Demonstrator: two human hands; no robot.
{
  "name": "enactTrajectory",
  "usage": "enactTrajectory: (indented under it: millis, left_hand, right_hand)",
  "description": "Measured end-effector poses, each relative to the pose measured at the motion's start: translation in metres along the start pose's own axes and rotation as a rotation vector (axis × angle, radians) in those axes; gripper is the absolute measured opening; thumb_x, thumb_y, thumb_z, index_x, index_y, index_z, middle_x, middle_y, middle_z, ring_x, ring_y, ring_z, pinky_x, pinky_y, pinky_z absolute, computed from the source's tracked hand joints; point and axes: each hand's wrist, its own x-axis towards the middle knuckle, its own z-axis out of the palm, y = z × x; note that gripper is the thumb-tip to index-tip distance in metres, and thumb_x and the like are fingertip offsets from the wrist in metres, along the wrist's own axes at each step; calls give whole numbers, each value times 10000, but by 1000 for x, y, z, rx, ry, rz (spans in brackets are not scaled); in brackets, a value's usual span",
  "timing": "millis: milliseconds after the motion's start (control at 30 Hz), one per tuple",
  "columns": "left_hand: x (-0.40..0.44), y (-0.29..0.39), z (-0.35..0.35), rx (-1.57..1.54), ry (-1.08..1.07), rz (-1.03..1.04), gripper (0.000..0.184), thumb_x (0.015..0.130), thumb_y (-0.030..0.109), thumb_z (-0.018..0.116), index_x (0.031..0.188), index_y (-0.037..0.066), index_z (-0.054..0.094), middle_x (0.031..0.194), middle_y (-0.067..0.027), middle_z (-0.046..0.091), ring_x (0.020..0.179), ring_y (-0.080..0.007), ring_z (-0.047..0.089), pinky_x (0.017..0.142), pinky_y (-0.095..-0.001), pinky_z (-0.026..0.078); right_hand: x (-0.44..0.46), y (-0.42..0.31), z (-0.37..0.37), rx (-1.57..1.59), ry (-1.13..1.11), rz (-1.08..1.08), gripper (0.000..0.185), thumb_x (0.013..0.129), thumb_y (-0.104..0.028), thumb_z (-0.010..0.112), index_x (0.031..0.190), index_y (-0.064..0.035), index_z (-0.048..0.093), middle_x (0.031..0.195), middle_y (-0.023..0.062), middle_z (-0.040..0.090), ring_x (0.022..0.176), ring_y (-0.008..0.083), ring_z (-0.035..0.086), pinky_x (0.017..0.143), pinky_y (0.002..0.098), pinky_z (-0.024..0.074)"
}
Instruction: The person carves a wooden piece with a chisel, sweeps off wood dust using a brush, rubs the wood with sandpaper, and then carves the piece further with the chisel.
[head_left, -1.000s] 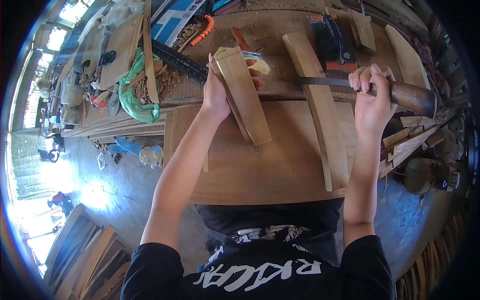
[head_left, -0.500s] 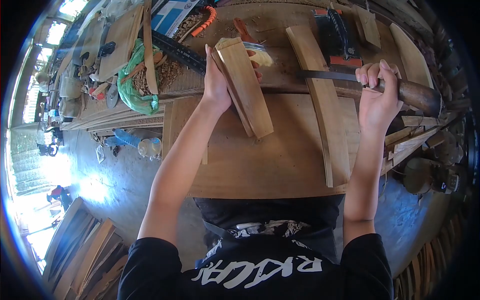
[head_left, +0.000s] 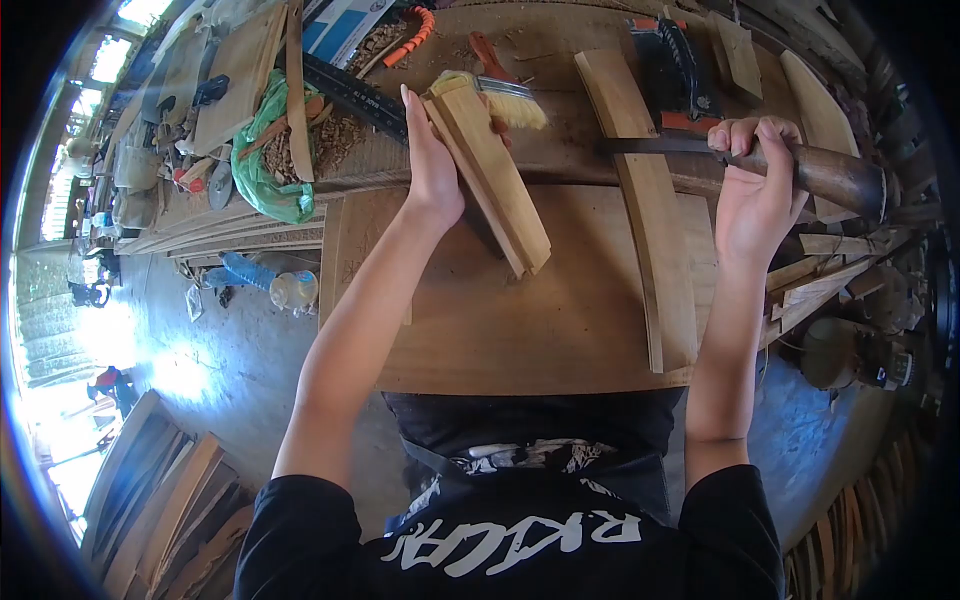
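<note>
My left hand (head_left: 437, 170) is closed around a grooved wooden block (head_left: 495, 180), palm on its left side and fingertips showing at its right edge. The block slants over the workbench, its lower end near the flat board. In my right hand (head_left: 755, 185) is a chisel with a narrow dark blade (head_left: 655, 146) and a thick brown wooden handle (head_left: 840, 183). Its blade points left, above a long wooden strip (head_left: 655, 230) lying on the bench. Behind the block lies a paintbrush (head_left: 510, 95) with pale bristles and a reddish handle.
A wide flat board (head_left: 470, 340) covers the bench's near side. A green plastic bag (head_left: 270, 165) and wood shavings lie at left, near a dark ruler (head_left: 355, 100). A black and orange tool (head_left: 685, 80) stands at the back right. Lumber (head_left: 190, 510) leans at lower left.
The block has rolled in my left hand, so its grooved edge now faces up more. More of the paintbrush shows behind it. My right hand with the chisel has barely moved.
</note>
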Motion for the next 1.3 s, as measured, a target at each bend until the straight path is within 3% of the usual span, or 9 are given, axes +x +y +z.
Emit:
enactTrajectory:
  millis: [267,400,500,533,667,967,1100,1133,1300]
  left_hand:
    - [-34,-3,9,-118,195,140,610,936,699,339,1092,123,464,856,-72,514,793,-241,522,767,-428,466]
    - [-64,-7,7,-91,84,326,555,945,662,377,1103,136,455,888,-73,495,823,-241,505,818,-442,431]
    - [-81,-8,4,2,-57,482,417,988,520,369,1130,131,420,927,-76,488,844,-230,507,832,-425,436]
    - [-85,-7,8,24,-73,513,454,919,511,416,1126,108,416,933,-91,476,853,-219,484,820,-399,415]
    - [-96,1,11,5,-231,484,603,747,543,473,1096,54,429,926,-110,461,839,-206,455,788,-365,380]
    - [-61,15,-17,-243,-568,224,564,808,681,347,869,122,391,700,-10,370,729,-180,352,721,-345,318]
    - [-57,13,-26,-309,-608,167,528,798,653,386,862,129,398,686,1,364,711,-168,342,717,-340,313]
    - [-56,14,-28,-262,-634,145,446,807,603,464,870,164,411,702,32,363,730,-139,336,747,-317,311]
    - [-54,13,-29,-278,-595,123,431,819,587,452,871,162,414,707,32,365,715,-130,336,726,-305,312]
  right_hand:
    - [-14,-2,-2,10,26,-6,32,907,-23,533,901,-25,501,750,80,484,752,195,483,759,395,446]
    - [-15,-1,-12,50,17,3,41,915,-42,519,889,-40,487,737,83,478,731,201,468,729,385,428]
    - [-14,0,-15,81,-35,-7,49,924,-56,493,882,-49,469,716,75,458,700,193,440,696,366,403]
    - [-15,-1,-13,90,-82,-20,51,926,-60,483,880,-51,462,707,69,447,688,187,427,683,357,392]
    - [-12,-6,-2,83,-263,-75,42,927,-76,451,888,-63,445,675,30,396,631,150,372,632,319,341]
    - [-15,-45,-7,384,-450,230,140,915,-241,479,943,-109,444,726,-9,444,549,80,363,574,263,291]
    - [-22,-47,-15,483,-431,306,177,919,-280,484,928,-113,427,724,-19,447,504,67,362,559,234,289]
    - [-25,-46,-16,484,-379,307,187,913,-279,503,910,-111,419,712,-19,443,495,60,371,546,220,290]
    - [-31,-39,-21,608,-317,391,202,904,-265,543,903,-104,422,689,-21,441,487,58,366,532,219,299]
